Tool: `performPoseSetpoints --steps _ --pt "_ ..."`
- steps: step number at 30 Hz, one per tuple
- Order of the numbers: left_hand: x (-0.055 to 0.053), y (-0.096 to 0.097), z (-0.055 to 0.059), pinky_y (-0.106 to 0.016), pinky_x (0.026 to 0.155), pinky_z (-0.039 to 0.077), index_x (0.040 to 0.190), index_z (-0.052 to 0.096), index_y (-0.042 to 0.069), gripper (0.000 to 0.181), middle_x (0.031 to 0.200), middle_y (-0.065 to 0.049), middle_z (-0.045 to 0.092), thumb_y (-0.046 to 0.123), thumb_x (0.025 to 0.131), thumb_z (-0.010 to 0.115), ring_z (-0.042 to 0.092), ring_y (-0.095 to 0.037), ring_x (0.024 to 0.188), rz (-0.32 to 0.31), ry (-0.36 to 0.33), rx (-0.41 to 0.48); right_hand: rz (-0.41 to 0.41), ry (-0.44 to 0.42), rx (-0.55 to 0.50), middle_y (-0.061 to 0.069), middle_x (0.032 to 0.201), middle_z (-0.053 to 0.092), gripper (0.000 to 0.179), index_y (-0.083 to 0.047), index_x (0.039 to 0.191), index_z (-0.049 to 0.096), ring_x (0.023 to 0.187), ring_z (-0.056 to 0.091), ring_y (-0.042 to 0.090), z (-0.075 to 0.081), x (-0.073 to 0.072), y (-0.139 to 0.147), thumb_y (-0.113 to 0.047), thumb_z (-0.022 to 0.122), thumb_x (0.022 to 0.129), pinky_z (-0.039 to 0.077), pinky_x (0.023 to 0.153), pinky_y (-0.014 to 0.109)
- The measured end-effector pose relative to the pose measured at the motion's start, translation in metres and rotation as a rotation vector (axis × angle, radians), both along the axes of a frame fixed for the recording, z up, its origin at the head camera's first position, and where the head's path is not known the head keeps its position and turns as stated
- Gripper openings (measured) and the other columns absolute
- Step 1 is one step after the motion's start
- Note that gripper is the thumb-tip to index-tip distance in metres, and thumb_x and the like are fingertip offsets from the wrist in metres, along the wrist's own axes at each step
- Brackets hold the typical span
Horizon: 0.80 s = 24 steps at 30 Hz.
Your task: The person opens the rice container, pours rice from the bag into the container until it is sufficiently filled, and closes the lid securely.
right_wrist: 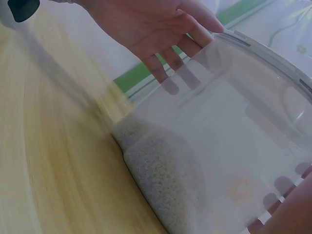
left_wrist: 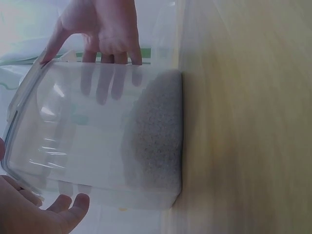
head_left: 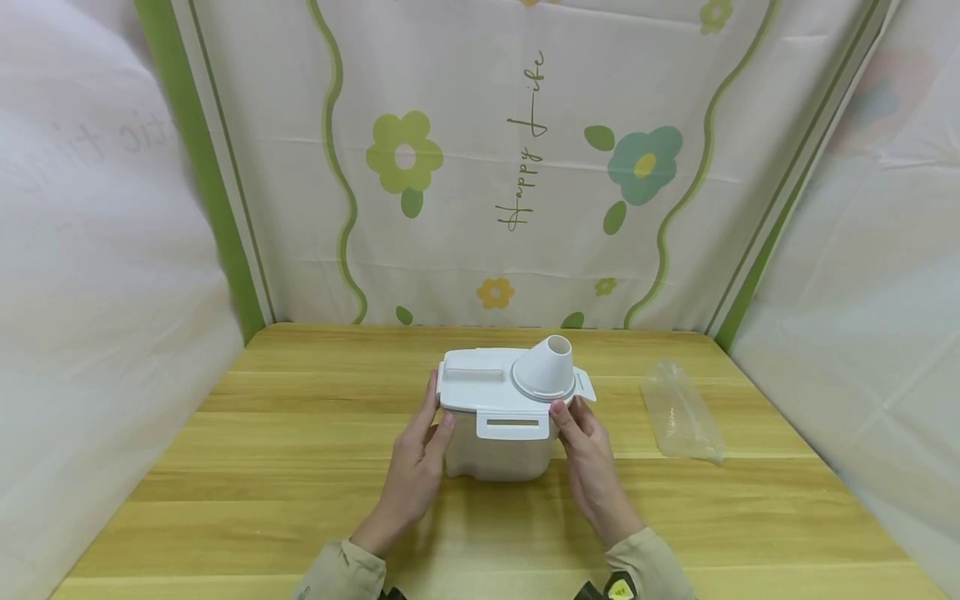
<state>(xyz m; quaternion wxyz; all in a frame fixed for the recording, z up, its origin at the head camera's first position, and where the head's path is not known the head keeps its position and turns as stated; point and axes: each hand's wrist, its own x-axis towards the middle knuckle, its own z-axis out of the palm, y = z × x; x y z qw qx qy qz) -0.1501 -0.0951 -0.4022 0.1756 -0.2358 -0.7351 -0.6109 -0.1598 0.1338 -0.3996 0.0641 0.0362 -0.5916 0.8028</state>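
Observation:
A translucent storage container (head_left: 498, 460) stands upright on the wooden table, with a white lid (head_left: 472, 392) on top. A cone-shaped spout (head_left: 545, 371) rises from the lid's right part. The front latch flap (head_left: 513, 425) and the right latch flap (head_left: 584, 385) stick outward. Pale grains that look like rice (left_wrist: 158, 131) lie in the bottom, heaped toward one side. My left hand (head_left: 416, 462) grips the container's left side, thumb near the front corner. On the right side my right hand (head_left: 588, 462) holds it, thumb at the lid's edge and fingers around the wall (right_wrist: 183, 53).
A crumpled clear plastic bag (head_left: 681, 412) lies on the table (head_left: 300, 467) to the right of the container. Printed cloth curtains (head_left: 465, 250) enclose the table at the back and on both sides.

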Motion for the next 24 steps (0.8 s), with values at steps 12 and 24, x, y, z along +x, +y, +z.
performPoseSetpoints --steps 12,24 --pt "-0.0001 -0.0001 -0.0013 -0.038 0.103 0.043 0.157 0.014 0.016 0.057 0.159 0.001 0.021 0.022 0.108 0.041 0.024 -0.017 0.143 0.017 -0.013 -0.027 -0.004 0.014 0.006 0.014 0.148 0.038 0.065 0.006 0.15 0.027 0.132 0.035 0.022 -0.0001 0.0003 -0.0014 -0.023 0.058 0.101 0.02 0.115 0.04" --pt "0.0007 0.0013 -0.0019 -0.045 0.103 0.043 0.158 0.011 0.012 0.06 0.16 0.001 0.018 0.022 0.108 0.042 0.022 -0.016 0.144 0.026 -0.005 -0.054 0.003 0.019 0.004 0.014 0.149 0.036 0.065 0.006 0.151 0.026 0.134 0.032 0.021 -0.0006 0.0003 -0.0015 -0.023 0.057 0.101 0.018 0.116 0.039"
